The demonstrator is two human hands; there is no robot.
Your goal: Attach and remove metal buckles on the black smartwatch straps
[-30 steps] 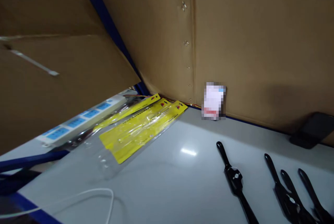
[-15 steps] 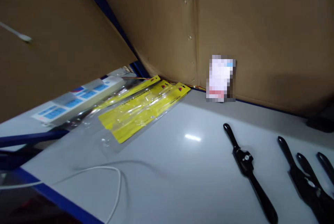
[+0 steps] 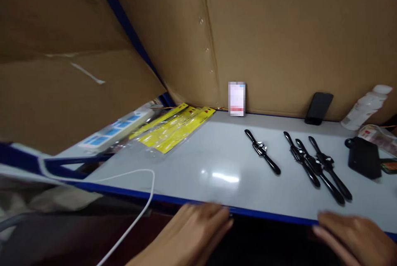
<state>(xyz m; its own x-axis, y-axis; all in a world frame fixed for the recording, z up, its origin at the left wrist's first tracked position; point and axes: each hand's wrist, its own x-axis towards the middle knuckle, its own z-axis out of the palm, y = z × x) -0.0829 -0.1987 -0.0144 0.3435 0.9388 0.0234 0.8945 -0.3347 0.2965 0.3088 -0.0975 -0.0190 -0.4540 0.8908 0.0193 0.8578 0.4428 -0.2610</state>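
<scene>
My left hand [image 3: 198, 229] is at the table's blue front edge, slightly blurred, with its fingers stretched out close together. I can make out nothing held in it. Further right, my right hand [image 3: 353, 233] is by the same edge, blurred, its thumb a little apart from the fingers, with nothing visible in it. Several black two-handled spokeshaves lie beyond the hands. One spokeshave [image 3: 262, 150] lies by itself; a group [image 3: 313, 165] lies close together to its right. Yellow-carded clear plastic packages [image 3: 178, 131] are at the left back.
A white cable [image 3: 130, 172] loops over the front left edge. A white box with blue labels [image 3: 113, 129] borders the packages. A lit phone [image 3: 237, 100] and a dark phone [image 3: 319, 108] lean on the cardboard wall. At right are a white bottle [image 3: 366, 107] and a black case [image 3: 364, 157].
The head view has swung right and pulled back, bringing the bottle, dark phone and black case into view. Both my hands have come in from the bottom.
</scene>
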